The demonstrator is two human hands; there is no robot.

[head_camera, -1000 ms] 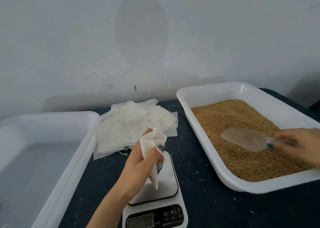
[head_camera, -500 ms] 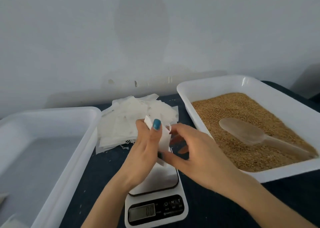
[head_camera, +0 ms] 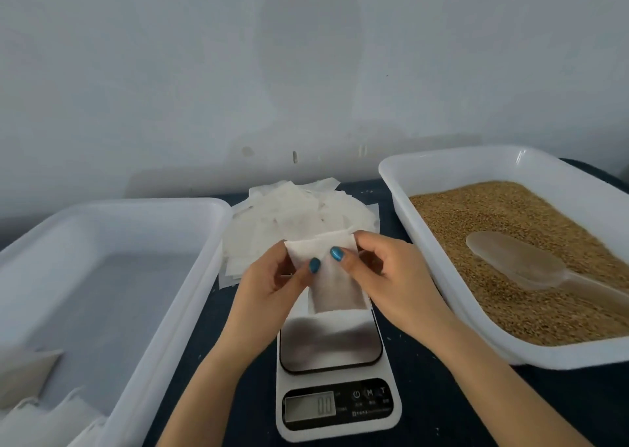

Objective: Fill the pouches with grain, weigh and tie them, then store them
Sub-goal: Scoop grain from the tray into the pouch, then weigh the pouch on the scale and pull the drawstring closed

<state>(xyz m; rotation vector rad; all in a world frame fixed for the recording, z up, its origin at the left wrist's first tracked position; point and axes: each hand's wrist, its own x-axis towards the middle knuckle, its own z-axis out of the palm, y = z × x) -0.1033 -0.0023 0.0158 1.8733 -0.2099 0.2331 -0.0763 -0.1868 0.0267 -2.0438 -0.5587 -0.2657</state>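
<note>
A flat, empty white pouch (head_camera: 335, 286) hangs above the digital scale (head_camera: 335, 371). My left hand (head_camera: 272, 283) pinches its upper left corner and my right hand (head_camera: 381, 273) pinches its upper right corner, thumbs on the front. Behind them lies a heap of empty white pouches (head_camera: 296, 222). The white tray of brown grain (head_camera: 510, 174) stands at the right, with a clear plastic scoop (head_camera: 517, 259) lying on the grain, held by no hand.
A second white tray (head_camera: 136, 208) stands at the left, with filled pouches (head_camera: 23, 375) in its near corner. The scale's plate is bare and its display is lit. Loose grains speckle the dark tabletop. A pale wall rises behind.
My right hand let go of the scoop, left it on the grain and came over to the pouch. Both hands now hold the pouch spread flat above the scale.
</note>
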